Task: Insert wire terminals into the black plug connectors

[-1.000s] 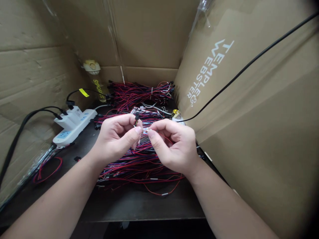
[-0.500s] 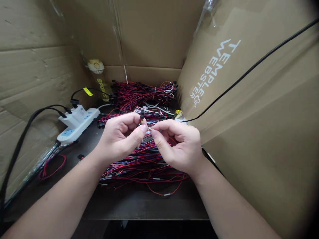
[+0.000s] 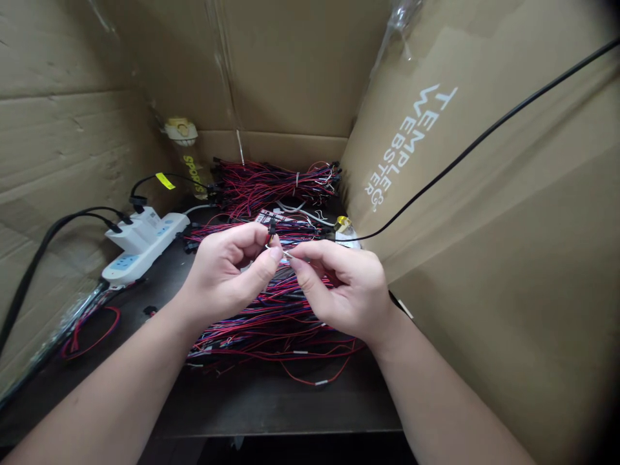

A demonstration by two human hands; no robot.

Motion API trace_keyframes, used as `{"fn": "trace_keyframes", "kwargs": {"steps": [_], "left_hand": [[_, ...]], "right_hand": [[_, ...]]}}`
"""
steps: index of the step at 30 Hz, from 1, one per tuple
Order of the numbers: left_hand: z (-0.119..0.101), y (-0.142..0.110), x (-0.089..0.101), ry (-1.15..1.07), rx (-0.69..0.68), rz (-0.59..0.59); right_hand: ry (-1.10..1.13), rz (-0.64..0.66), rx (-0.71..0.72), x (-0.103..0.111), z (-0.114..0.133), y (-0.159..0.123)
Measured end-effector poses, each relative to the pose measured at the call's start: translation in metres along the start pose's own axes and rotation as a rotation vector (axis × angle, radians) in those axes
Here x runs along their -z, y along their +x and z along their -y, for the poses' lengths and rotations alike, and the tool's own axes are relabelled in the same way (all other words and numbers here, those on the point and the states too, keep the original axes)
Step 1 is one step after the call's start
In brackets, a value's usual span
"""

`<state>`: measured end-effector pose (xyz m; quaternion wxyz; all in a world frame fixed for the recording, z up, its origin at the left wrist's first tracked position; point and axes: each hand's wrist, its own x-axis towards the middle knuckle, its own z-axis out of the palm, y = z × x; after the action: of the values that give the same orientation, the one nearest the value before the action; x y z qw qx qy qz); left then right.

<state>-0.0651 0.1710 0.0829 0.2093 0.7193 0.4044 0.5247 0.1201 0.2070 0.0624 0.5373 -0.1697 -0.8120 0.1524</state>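
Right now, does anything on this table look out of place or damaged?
One red wire bows out of the near wire pile toward the table's front edge, apart from the rest; no spill or damage shows.

- Left hand (image 3: pixel 230 276) and right hand (image 3: pixel 346 279): pinched pale wire (image 3: pixel 286 254) between them.
- Black connector (image 3: pixel 272 227): sat at the left fingertips.
- Red-and-dark wire bundles (image 3: pixel 276 183): lay across worktop (image 3: pixel 290 407).
- White power strip (image 3: pixel 145 256): lay left of these.
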Motion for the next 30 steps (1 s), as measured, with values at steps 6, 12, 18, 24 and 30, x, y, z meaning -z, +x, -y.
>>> {"fn": "trace_keyframes", "kwargs": {"steps": [6, 12, 18, 24, 30], "left_hand": [[-0.0004, -0.0013, 0.0001, 0.061, -0.009, -0.007], [-0.0025, -0.0001, 0.0003, 0.011, 0.034, 0.0], [-0.0004, -0.0006, -0.0008, -0.021, 0.034, -0.011], [0.0005, -0.0028, -0.0012, -0.005, 0.04, -0.007], [0.0065, -0.0085, -0.0027, 0.072, -0.005, -0.05]], "right_hand": [[0.027, -0.025, 0.006, -0.0021, 0.0011, 0.0001], [0.13, -0.007, -0.084, -0.0032, 0.0004, -0.0005], [0.182, 0.03, -0.173, -0.0042, -0.0005, -0.0036], [0.218, 0.027, -0.256, -0.0061, 0.0026, -0.0041], [0.218, 0.02, -0.223, -0.0022, 0.0066, -0.0023]]}}
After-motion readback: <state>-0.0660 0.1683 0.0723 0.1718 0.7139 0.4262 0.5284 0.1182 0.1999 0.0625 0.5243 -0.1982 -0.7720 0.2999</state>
